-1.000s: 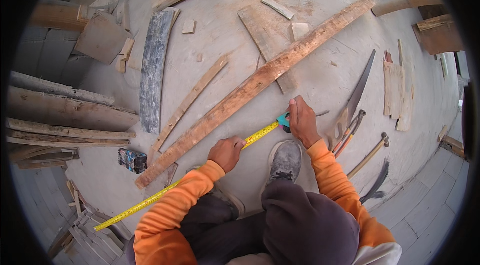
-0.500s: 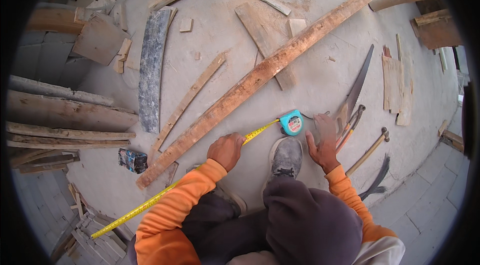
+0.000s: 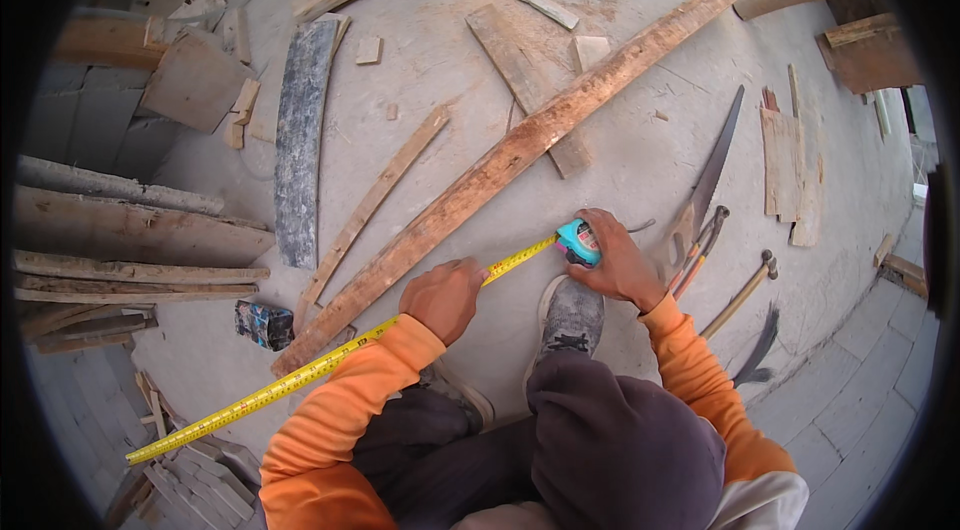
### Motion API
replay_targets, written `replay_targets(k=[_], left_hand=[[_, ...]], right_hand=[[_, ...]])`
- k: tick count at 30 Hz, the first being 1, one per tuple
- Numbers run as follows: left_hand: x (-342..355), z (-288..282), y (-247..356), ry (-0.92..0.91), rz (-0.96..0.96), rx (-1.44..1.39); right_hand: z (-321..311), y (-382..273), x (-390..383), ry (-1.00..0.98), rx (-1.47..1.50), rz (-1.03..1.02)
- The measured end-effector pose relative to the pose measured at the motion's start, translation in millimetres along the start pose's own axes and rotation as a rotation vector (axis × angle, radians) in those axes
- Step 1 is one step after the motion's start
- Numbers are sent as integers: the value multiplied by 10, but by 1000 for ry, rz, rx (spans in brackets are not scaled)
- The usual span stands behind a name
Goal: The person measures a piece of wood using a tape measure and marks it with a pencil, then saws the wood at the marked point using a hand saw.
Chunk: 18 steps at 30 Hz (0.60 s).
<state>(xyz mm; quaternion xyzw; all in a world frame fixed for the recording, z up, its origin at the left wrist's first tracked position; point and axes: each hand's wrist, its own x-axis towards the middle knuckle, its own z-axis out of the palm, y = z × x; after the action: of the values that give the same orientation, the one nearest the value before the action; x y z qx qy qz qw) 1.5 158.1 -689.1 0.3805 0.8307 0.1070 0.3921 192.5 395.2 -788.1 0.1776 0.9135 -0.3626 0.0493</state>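
Observation:
My left hand (image 3: 441, 301) is closed around the yellow blade of a tape measure (image 3: 582, 242). The extended blade (image 3: 270, 392) passes under my left forearm and runs out to the lower left. My right hand (image 3: 622, 265) grips the turquoise case, thumb on the near side and fingers over the far side. Just beyond both hands a long reddish-brown plank (image 3: 500, 165) lies diagonally, resting across a shorter board (image 3: 520, 80). My grey shoe (image 3: 571, 315) is right below the tape case.
Right of my hand lie a handsaw (image 3: 716, 155), a tool with orange handles (image 3: 692, 265), a hammer (image 3: 740, 305) and a dark brush-like bundle (image 3: 760, 350). A thin strip (image 3: 380, 190), a dark-stained board (image 3: 303, 140) and a small box (image 3: 264, 324) lie left. Stacked planks (image 3: 130, 220) line the left side.
My right hand has moved left and closed on the tape case. My left hand has shifted slightly left and down, and the blade's free end reaches farther to the left.

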Motion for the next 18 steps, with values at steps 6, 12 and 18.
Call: replay_targets(k=[6, 12, 18], left_hand=[[-371, -371, -71, -49, 15, 70], [-862, -471, -149, -60, -23, 103], [-1102, -442, -183, -33, 4, 106]], right_hand=[[-631, -735, 136, -350, 107, 148], [-221, -810, 1, -324, 283, -3], [-216, -942, 38, -495, 293, -39]])
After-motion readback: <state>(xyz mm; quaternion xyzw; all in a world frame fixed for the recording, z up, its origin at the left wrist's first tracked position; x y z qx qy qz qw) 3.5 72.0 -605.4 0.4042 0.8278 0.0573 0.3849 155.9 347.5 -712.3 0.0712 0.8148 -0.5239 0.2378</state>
